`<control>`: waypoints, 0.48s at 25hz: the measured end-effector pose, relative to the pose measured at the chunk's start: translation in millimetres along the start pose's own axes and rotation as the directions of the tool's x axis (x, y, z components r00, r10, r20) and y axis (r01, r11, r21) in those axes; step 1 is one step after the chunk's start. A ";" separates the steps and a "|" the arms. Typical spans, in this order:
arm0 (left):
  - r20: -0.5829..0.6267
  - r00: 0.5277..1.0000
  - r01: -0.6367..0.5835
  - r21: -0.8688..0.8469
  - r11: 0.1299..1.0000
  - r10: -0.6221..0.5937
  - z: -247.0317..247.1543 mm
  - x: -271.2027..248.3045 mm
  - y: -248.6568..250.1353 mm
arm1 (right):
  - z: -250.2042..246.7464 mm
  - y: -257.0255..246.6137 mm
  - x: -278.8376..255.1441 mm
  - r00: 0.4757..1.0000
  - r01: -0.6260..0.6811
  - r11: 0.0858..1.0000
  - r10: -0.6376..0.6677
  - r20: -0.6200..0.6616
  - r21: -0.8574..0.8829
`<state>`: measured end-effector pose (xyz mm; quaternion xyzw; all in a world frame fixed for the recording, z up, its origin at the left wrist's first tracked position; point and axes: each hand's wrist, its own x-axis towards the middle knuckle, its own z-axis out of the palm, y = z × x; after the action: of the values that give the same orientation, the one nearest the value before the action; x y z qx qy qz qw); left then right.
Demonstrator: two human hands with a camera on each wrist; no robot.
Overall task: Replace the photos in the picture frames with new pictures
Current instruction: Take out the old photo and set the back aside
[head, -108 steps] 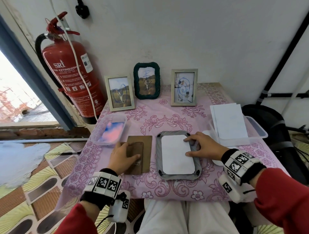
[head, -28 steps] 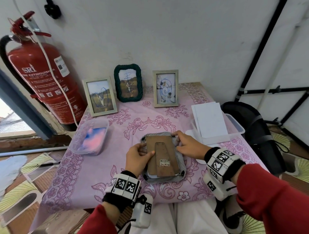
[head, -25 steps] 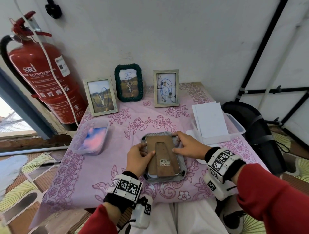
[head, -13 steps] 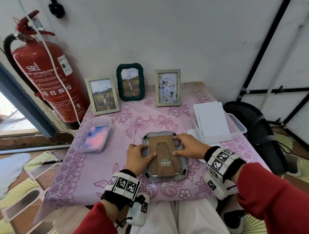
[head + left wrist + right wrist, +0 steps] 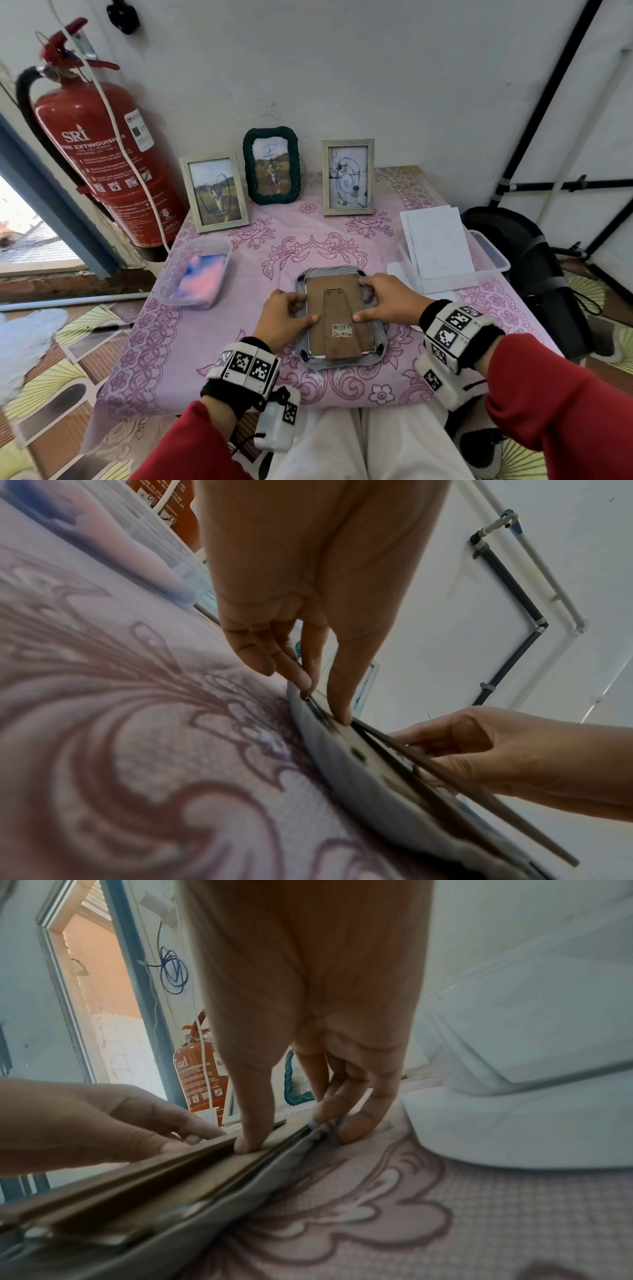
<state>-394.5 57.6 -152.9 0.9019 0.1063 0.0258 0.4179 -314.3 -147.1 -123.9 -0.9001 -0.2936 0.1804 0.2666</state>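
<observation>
A grey picture frame (image 5: pixel 342 366) lies face down on the pink tablecloth (image 5: pixel 205 342), in front of me. Its brown backing board (image 5: pixel 334 286) sits in the frame, with the stand leg (image 5: pixel 342 329) flat on top. My left hand (image 5: pixel 308 308) holds the frame's left edge, its thumb pressing on the board. My right hand (image 5: pixel 363 301) holds the upper right edge, thumb also on the board. The wrist views show the left hand (image 5: pixel 323 702) and right hand (image 5: pixel 287 1131) with thumbs down on the board (image 5: pixel 137 1185) and fingers at the frame's rim (image 5: pixel 359 777).
Three framed photos stand against the wall: a pale one (image 5: pixel 214 192), a green one (image 5: pixel 272 166) and another pale one (image 5: pixel 347 176). A clear tub (image 5: pixel 195 274) holds a pink-blue print at left. White sheets (image 5: pixel 438 240) lie on a tub at right. A fire extinguisher (image 5: pixel 102 150) stands at left.
Earlier the backing board lay on the cloth under my left hand and the frame showed a white sheet. Now the board sits in the frame, both thumbs pressing it.
</observation>
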 end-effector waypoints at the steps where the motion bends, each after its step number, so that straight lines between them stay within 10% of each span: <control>1: 0.001 1.000 0.004 -0.008 1.000 -0.004 0.1 0.3 -1.1 | 0.7 0.1 0.5 1.000 -0.001 1.000 0.001 -0.003 -0.020; 12: -0.017 0.998 0.057 -0.137 0.989 -0.059 -10.0 20.8 -1.7 | -9.8 8.8 2.5 0.982 -0.076 0.994 0.062 -0.178 -0.074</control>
<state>-375.8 70.6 -148.5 0.8674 0.1348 0.0302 0.4780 -303.9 -155.3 -121.8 -0.9321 -0.2448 0.0977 0.2485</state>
